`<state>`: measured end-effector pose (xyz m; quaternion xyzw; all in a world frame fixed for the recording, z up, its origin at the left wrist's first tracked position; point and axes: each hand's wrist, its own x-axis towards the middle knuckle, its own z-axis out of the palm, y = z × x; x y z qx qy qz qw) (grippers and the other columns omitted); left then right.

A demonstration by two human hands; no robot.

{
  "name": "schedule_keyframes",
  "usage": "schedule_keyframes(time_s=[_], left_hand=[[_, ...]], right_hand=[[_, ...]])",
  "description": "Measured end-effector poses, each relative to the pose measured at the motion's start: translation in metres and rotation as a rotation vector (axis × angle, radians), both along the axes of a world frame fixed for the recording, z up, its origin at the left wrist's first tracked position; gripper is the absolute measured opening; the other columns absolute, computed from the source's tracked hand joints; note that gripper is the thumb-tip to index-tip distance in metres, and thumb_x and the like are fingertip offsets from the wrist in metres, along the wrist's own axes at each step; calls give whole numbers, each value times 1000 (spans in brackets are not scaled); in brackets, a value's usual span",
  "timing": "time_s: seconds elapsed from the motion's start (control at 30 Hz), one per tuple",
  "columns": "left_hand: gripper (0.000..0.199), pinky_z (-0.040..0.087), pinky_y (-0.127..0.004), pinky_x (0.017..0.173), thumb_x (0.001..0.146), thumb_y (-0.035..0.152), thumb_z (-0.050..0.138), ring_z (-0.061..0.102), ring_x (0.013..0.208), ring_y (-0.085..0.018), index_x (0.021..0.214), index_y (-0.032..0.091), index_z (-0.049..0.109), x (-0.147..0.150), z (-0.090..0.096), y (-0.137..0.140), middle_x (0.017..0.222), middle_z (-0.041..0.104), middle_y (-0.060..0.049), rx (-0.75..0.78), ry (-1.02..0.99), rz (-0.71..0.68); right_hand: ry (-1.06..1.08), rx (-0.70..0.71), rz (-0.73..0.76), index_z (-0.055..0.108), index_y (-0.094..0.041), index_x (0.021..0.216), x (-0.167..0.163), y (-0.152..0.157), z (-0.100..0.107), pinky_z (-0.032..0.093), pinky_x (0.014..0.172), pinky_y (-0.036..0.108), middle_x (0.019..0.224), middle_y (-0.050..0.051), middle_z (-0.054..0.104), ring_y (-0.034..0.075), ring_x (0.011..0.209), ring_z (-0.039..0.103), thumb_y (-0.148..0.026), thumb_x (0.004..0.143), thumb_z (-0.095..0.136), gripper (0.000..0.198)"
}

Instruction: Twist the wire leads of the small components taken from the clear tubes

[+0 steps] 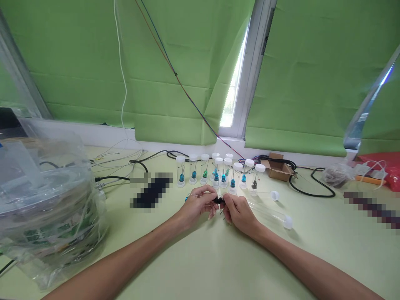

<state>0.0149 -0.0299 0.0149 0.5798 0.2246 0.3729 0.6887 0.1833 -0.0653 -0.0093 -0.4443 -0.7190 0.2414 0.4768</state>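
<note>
My left hand [198, 204] and my right hand [240, 210] meet over the table, fingertips pinched on a small black part [218, 200] between them. Thin metal rods stick out near it; its exact kind is too small to make out. Just behind my hands stand several clear tubes with white caps, among them one holding a blue figure-like piece [181, 178], one a green piece [205, 174] and one a dark grey piece [254, 184]. A clear tube with a white cap [288, 222] lies on its side to the right of my right hand. Another white cap [274, 195] is behind it.
A large plastic-wrapped spool [53, 204] fills the left side of the pale green table [218, 266]. Black cables and a small open cardboard box [279, 167] lie along the back. A clear plastic bag [336, 175] and a red bag [383, 160] sit at the right.
</note>
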Motion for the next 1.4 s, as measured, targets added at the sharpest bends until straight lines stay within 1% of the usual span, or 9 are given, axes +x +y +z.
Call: schedule_keyframes(time_s=[0.3,0.37,0.47,0.53,0.6,0.7,0.9,1.13,1.4], left_hand=[[15,42,-23,47,83,29,62,56,51,-12,79,17,55,1,0,-1,63,64,-4,-33,-21,-9],[14,43,-22,48,83,28,62,56,52,-12,79,17,55,1,0,0,64,64,-4,-58,-46,5],[13,43,-21,48,83,27,62,57,54,-11,81,16,56,1,1,2,65,64,-4,-93,-86,29],[12,42,-20,47,83,26,63,57,54,-11,81,16,57,0,1,4,65,63,-4,-111,-108,37],[12,41,-20,46,82,25,63,56,54,-10,80,15,58,0,1,5,64,63,-3,-125,-125,40],[12,40,-20,46,82,25,63,56,54,-11,80,16,57,0,0,5,65,63,-3,-132,-141,38],[12,42,-22,48,84,27,62,56,52,-11,81,17,56,0,-2,5,65,64,-4,-88,-87,31],[13,43,-23,48,83,28,62,56,52,-12,79,17,55,-1,0,2,64,64,-4,-42,-36,15],[14,42,-23,47,83,29,62,56,52,-13,79,17,55,1,0,1,62,63,-4,-22,-17,-14]], right_hand=[[26,-29,-63,51,-19,59,0,2,-3,38,47,23,39,-3,46,10,38,44,-49,99,27,55],[50,-13,-60,52,-19,67,-1,1,-1,38,48,22,46,-3,50,9,40,45,-47,99,29,48],[99,1,-25,53,-19,92,-2,-1,3,38,47,22,62,-3,56,9,45,47,-43,97,38,29],[127,17,0,50,-20,106,-2,-2,4,39,47,21,71,-2,56,9,48,49,-40,95,45,24],[145,27,13,49,-21,108,-2,-3,3,39,46,21,78,-2,55,8,50,50,-38,93,49,23],[154,19,18,50,-21,104,-2,-2,2,39,45,22,80,-1,54,8,50,51,-36,93,49,19],[123,1,38,51,-20,93,-1,-2,3,40,47,23,68,-2,55,9,49,49,-37,95,45,18],[79,-15,20,43,-21,68,0,0,1,36,45,23,52,-4,49,9,41,44,-41,98,37,36],[36,-17,-18,47,-20,59,-1,1,0,37,49,23,45,-3,48,10,41,44,-45,99,29,50]])
